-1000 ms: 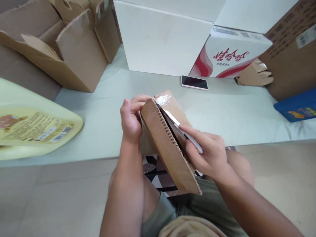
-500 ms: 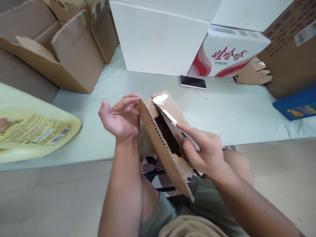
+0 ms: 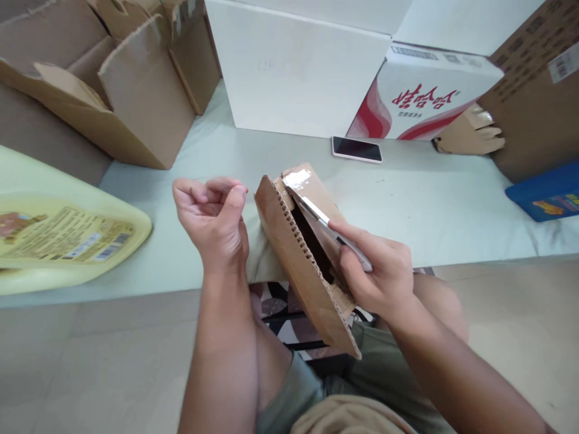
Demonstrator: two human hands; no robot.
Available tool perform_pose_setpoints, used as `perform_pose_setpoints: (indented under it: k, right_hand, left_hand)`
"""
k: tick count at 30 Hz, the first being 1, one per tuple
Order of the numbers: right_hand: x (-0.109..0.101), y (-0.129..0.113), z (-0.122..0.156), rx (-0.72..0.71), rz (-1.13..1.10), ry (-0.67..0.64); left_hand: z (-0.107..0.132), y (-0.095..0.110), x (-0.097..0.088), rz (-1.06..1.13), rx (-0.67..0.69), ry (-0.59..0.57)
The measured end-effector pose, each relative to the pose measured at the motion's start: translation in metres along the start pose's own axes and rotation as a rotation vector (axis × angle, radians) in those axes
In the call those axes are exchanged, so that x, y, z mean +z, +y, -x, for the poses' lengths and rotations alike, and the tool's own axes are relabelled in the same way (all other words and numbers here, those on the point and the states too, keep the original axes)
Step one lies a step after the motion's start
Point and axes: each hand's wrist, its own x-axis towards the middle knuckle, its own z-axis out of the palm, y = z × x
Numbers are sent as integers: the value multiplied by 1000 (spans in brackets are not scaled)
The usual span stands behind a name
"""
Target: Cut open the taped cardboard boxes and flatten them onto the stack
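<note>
A small brown cardboard box [image 3: 296, 259] stands tilted at the table's front edge, over my lap. Its long flap is raised, baring a corrugated edge and a dark gap. Glossy tape shines on the far end of its top. My right hand [image 3: 382, 265] is closed around a utility knife [image 3: 350, 241] with a pale handle; the blade lies along the gap near the taped end. Left of the box and apart from it, my left hand [image 3: 215, 217] is raised, fingers curled and thumb pressed to the fingertips. Whatever it may pinch is too small to make out.
A phone [image 3: 357, 149] lies before a white carton [image 3: 307, 72] and a red-and-white carton [image 3: 420, 96]. Open brown boxes [image 3: 149, 102] stand at the left, behind a yellow bottle [image 3: 90, 241]. A blue packet [image 3: 547, 196] and a large brown carton [image 3: 529, 114] are at the right.
My left hand has moved left, away from the raised flap, and its spread fingers have closed together. The right hand with the utility knife has stayed nearly in place.
</note>
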Motion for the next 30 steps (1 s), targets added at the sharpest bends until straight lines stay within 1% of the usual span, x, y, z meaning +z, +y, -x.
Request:
perform_pose_setpoints:
  k: [2,3,7,10,14,18,22,24,28,30]
  right_hand:
    - [0,0,0,6,-3,-3]
    - [1,0,-1,10,-4,-5]
    - [1,0,-1,14,-6,-3]
    - [1,0,-1,10,-1,1]
    - [1,1,-2,-5,4,6]
    - [2,0,-2,-4,-1,13]
    - [3,0,-1,9,2,17]
    - [3,0,-1,8,7,13]
    - [2,1,-1,1,0,15]
    - [2,1,-1,0,-12,20]
  left_hand:
    - [6,8,2,-51,38,33]
    - [8,11,3,-87,58,28]
    - [12,19,-1,-264,177,-110]
    - [10,22,-4,-372,222,-176]
    - [9,26,-4,-431,170,-206]
    - [12,31,-1,-403,75,-209]
    - [13,34,0,-401,44,-215]
    - [11,32,-1,-400,77,-224]
    - [8,25,-5,-428,229,-251]
    - [8,21,-7,-442,277,-277]
